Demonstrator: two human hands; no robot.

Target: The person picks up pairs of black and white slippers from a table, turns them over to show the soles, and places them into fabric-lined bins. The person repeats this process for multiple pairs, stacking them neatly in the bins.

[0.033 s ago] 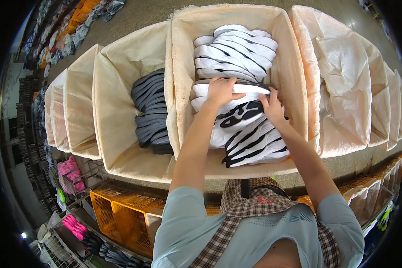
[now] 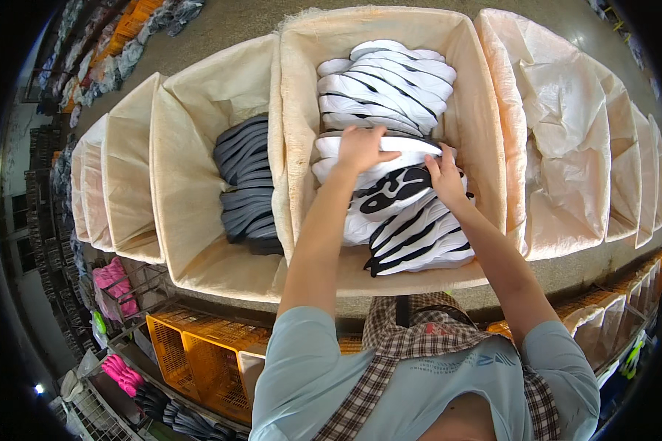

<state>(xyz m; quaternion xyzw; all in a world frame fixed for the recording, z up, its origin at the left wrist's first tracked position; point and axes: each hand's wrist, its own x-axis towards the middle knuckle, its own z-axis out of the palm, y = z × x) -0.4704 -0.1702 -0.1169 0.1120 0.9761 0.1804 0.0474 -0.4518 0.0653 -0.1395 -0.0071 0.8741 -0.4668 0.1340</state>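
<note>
In the middle cloth-lined bin (image 2: 296, 117), white shoe soles with black parts stand packed on edge in rows. My left hand (image 2: 359, 150) is closed on the left part of a white shoe sole (image 2: 413, 145), its thumb lying along the near side. My right hand (image 2: 447, 178) grips the same sole at its right end, with fingers and thumb around the tip. Just below my hands, a sole with a black patterned underside (image 2: 396, 192) leans in the row. Farther back is a stack of white soles (image 2: 390, 84); nearer me lie black-and-white soles (image 2: 423, 239).
The bin to the left (image 2: 191, 162) holds dark grey soles (image 2: 246, 176). More pale lined bins (image 2: 566, 147) line up on the right. Orange crates (image 2: 213, 360) stand near my left side, with pink items (image 2: 123, 373) beside them.
The held sole has tipped slightly, showing more of its white face and less dark edge. Both hands have shifted a little with it.
</note>
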